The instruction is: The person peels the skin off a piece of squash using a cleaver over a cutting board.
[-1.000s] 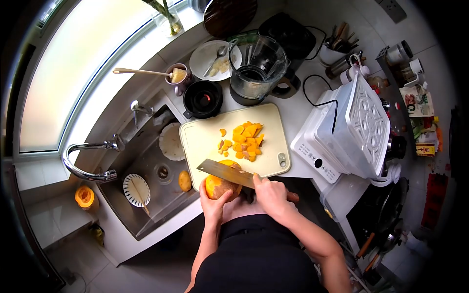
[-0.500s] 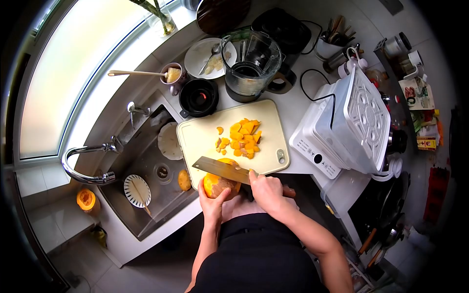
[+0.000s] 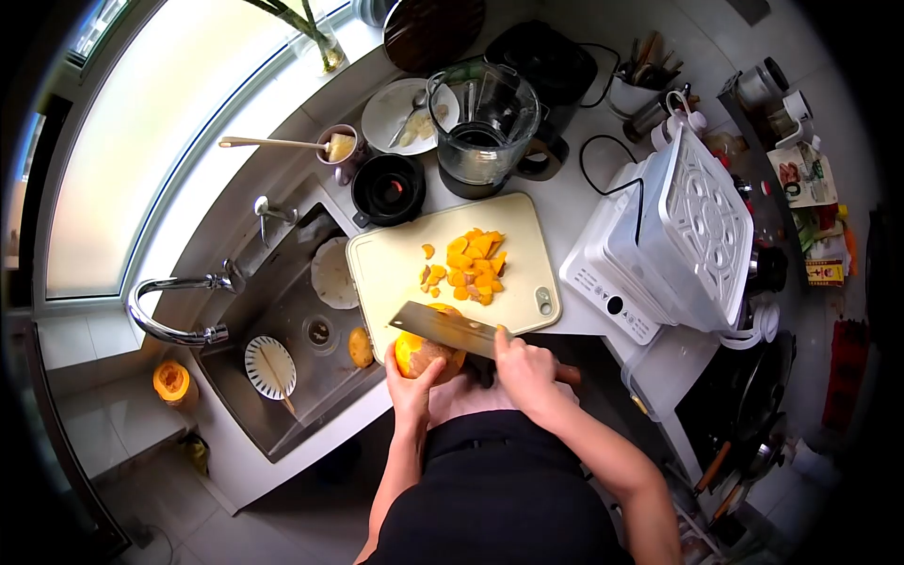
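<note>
My left hand (image 3: 411,391) is wrapped round a partly peeled orange pumpkin piece (image 3: 421,356) at the near edge of the cream cutting board (image 3: 386,273). In my right hand (image 3: 527,374) is a wide-bladed cleaver (image 3: 443,328), its blade lying across the top of the piece and hiding part of it. The fingers of that hand close round the handle, which sticks out to the right. Orange chunks (image 3: 476,264) lie in a pile on the board beyond the blade, with smaller bits to their left.
Left of the board is a sink (image 3: 282,330) with a potato (image 3: 360,347), a striped dish (image 3: 270,368) and a faucet (image 3: 179,311). A blender jug (image 3: 483,132), black bowl (image 3: 388,190) and plate (image 3: 400,115) stand behind. A white steamer (image 3: 659,245) is at right.
The cleaver and my right hand have shifted slightly to the right over the pumpkin piece. My left hand keeps its hold. The whole view has moved a little.
</note>
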### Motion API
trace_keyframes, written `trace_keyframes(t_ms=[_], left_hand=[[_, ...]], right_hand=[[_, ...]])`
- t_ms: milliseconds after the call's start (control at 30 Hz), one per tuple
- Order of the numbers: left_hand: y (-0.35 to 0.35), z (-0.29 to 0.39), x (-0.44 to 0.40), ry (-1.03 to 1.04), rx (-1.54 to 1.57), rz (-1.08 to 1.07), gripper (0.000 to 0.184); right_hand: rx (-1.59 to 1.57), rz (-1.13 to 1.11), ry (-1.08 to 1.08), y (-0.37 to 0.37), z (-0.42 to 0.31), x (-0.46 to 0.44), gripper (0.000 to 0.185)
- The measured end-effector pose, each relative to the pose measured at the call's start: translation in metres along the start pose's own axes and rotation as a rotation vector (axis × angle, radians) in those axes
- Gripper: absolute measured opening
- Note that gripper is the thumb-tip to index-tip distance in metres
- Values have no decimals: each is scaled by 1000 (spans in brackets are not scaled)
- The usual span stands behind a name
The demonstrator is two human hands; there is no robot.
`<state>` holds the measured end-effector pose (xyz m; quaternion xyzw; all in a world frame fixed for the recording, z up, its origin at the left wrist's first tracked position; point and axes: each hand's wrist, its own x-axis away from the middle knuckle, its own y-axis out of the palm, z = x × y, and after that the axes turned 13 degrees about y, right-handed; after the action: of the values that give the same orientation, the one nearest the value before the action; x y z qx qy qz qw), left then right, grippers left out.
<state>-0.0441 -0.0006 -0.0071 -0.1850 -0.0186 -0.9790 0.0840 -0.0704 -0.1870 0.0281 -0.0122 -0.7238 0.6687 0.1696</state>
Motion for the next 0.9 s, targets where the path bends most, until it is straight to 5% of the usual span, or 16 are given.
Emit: trace_keyframes(t_ms=[167, 467, 900], left_hand=[[1, -5, 0, -35, 55, 70, 90], [-10, -18, -1, -93, 112, 58, 86], [-19, -23, -3, -159, 276, 11, 84]], right_hand=[[9, 145, -2, 32, -43, -35, 35], [-476, -39, 74, -14, 21, -33, 26], [-322, -50, -50, -11, 29, 9, 32]])
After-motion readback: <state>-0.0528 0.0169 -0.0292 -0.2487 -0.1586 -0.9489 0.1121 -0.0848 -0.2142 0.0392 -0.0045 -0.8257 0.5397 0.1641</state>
